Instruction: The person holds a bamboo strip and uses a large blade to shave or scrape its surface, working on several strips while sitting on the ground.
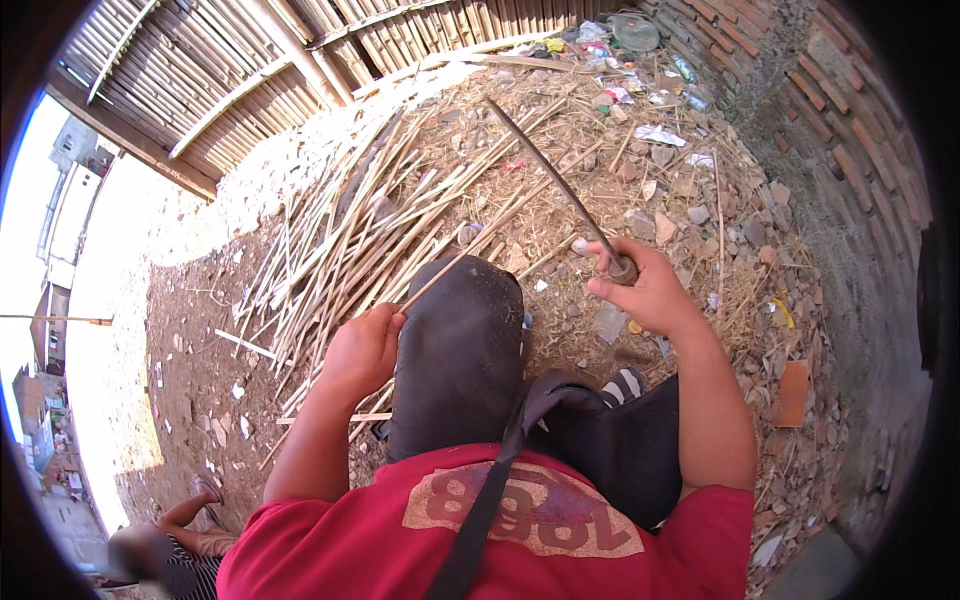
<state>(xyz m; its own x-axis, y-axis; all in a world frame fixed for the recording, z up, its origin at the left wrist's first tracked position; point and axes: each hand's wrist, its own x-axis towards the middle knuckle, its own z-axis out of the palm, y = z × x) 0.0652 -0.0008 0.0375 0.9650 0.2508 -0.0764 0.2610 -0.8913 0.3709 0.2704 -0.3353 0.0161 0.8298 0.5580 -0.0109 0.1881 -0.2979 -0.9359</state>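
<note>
My left hand (362, 345) is closed round the near end of a thin bamboo strip (432, 281), which slants across my dark-trousered knee (460, 340) toward the far right. In my right hand (645, 285) is the handle of a long knife (545, 168). Its dark, narrow blade points up and to the left, apart from the strip. Beyond my knee a loose heap of bamboo strips (345, 235) lies criss-crossed on the ground; some of it is hidden behind my leg and left arm.
A brick wall (860, 170) rises on the right, and a bamboo-slat fence (230, 80) stands at the far left. Stones, shavings and litter (660, 135) cover the ground, with a broken brick (791, 393) at the right. Another person (185, 550) sits at the lower left.
</note>
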